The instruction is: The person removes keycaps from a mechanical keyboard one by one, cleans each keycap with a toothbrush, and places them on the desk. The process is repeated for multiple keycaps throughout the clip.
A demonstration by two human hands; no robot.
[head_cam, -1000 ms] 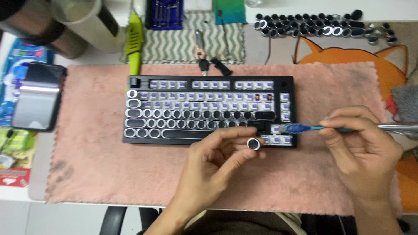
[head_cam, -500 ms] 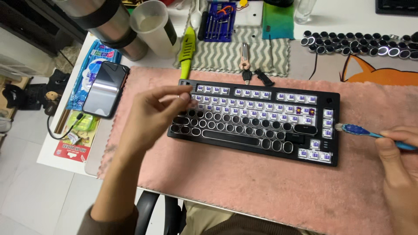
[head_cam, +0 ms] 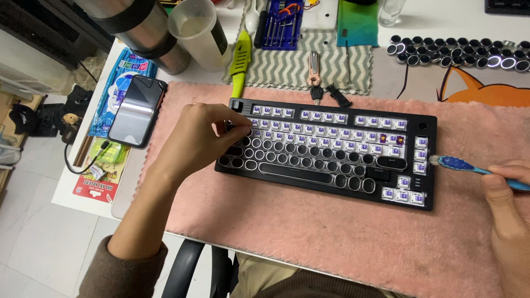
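The left hand (head_cam: 201, 138) rested on the left end of the black keyboard (head_cam: 331, 152), its fingers (head_cam: 237, 129) pinched together on a round keycap (head_cam: 231, 128) in the second row, near the keyboard's left edge. The right hand (head_cam: 508, 201) sat at the right border of the view, off the keyboard, fingers clamped on the handle of a blue toothbrush (head_cam: 475, 168) whose bristled head touched the keyboard's right edge. The keyboard lay near the middle of a pink mat (head_cam: 331, 237), with open mat in front of it and to its right. The upper rows showed bare purple switches; the lower rows carried round black keycaps. Beyond the mat's far edge lay a zigzag cloth (head_cam: 287, 69) with a green tool (head_cam: 240, 60) and a blue tool case (head_cam: 281, 22). A row of loose keycaps (head_cam: 458, 55) lined the far right. A phone (head_cam: 137, 110) lay left of the mat on the white table (head_cam: 469, 22), near a plastic cup (head_cam: 199, 30) and a metal flask (head_cam: 141, 30). Tiled floor (head_cam: 33, 221) showed past the table's left edge.
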